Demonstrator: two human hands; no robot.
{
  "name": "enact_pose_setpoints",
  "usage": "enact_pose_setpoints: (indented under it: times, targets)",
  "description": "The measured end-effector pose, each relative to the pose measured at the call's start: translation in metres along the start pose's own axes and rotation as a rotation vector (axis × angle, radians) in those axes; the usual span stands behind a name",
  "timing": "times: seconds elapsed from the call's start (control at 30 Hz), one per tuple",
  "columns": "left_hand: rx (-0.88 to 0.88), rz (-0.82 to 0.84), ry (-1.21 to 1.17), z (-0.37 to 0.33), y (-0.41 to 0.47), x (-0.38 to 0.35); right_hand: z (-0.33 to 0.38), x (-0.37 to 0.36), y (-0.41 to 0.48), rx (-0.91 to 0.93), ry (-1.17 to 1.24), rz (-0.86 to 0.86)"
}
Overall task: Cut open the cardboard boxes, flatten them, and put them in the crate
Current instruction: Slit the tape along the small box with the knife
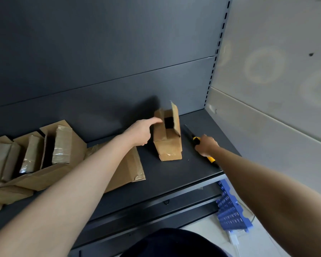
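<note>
Brown cardboard, the small box [168,143] stands on the dark metal shelf [183,175] with its top flaps already up and a glint of tape at its near end. The left hand [139,134] reaches to it, forefinger stretched onto the left flap, the other fingers loosely bent and gripping nothing. The right hand [207,145] has its fingers wrapped round the yellow-and-black utility knife [195,140], which sits low over the shelf just right of the box. Whether the blade is out I cannot tell.

The step in hand looks like slitting the remaining taped seam. Best to turn that seam upward, pin the box with the left hand well off the cut line, and draw the blade shallowly away from the body. The blue crate [230,206] waits below, right of the shelf edge. Larger boxes [50,156] sit well to the left.
</note>
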State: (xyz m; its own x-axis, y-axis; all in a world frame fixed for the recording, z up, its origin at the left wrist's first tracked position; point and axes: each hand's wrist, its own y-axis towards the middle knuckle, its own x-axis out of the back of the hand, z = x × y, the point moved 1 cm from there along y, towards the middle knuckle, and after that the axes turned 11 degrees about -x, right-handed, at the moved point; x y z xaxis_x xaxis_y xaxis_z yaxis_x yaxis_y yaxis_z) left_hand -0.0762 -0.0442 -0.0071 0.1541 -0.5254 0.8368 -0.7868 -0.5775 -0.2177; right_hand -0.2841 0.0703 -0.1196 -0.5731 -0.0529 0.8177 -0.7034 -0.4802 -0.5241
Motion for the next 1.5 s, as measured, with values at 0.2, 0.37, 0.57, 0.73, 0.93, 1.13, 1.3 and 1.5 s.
enact_pose_setpoints:
  times: [0.2,0.37,0.57,0.73,0.93,1.13,1.3,1.5]
  targets:
    - [-0.263,0.069,0.319,-0.004,0.01,-0.001,0.007,0.031,-0.016,0.104,0.382,-0.033]
    - [-0.461,0.217,0.5,-0.023,0.027,-0.004,0.009,0.053,-0.039,0.19,0.619,-0.067]
    - [-0.368,0.124,0.265,-0.035,0.037,-0.006,-0.005,0.068,-0.071,0.312,0.664,-0.141]
    - [-0.255,0.078,0.132,-0.037,0.036,-0.009,-0.037,0.058,-0.074,0.268,0.426,-0.067]
    - [-0.22,0.052,0.155,-0.041,0.034,-0.011,-0.05,0.055,-0.068,0.206,0.213,0.012]
    - [-0.254,0.03,0.195,-0.049,0.032,-0.008,-0.033,0.075,-0.064,0.235,-0.01,-0.094]
    - [-0.181,0.092,0.146,-0.048,0.031,-0.006,-0.025,0.085,-0.061,0.264,-0.113,0.026]
    - [-0.158,0.133,0.088,-0.046,0.034,-0.006,-0.03,0.081,-0.06,0.252,-0.075,0.248]
